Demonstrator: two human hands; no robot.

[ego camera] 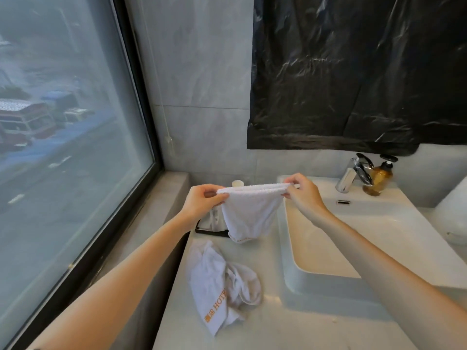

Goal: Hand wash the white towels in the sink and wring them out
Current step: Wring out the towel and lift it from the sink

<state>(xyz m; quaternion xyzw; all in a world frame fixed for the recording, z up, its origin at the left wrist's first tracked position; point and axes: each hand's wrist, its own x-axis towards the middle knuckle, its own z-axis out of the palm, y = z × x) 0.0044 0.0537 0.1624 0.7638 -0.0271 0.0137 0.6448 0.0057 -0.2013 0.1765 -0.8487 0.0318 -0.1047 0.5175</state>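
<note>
A small white towel (249, 210) hangs stretched in the air over the counter, left of the sink. My left hand (203, 200) pinches its left top corner and my right hand (304, 192) pinches its right top corner. Its lower edge dangles just above the counter. A second white towel (222, 284), crumpled and with orange lettering, lies on the counter below it. The white rectangular sink (288, 248) sits to the right, its basin showing no towel inside.
A chrome tap (353, 174) and an amber pump bottle (380, 176) stand behind the sink. A black tray (209, 227) with packets sits behind the held towel, and a small white cup (237, 183) beyond. Black plastic sheeting (353, 72) covers the wall; a large window (63, 122) is at left.
</note>
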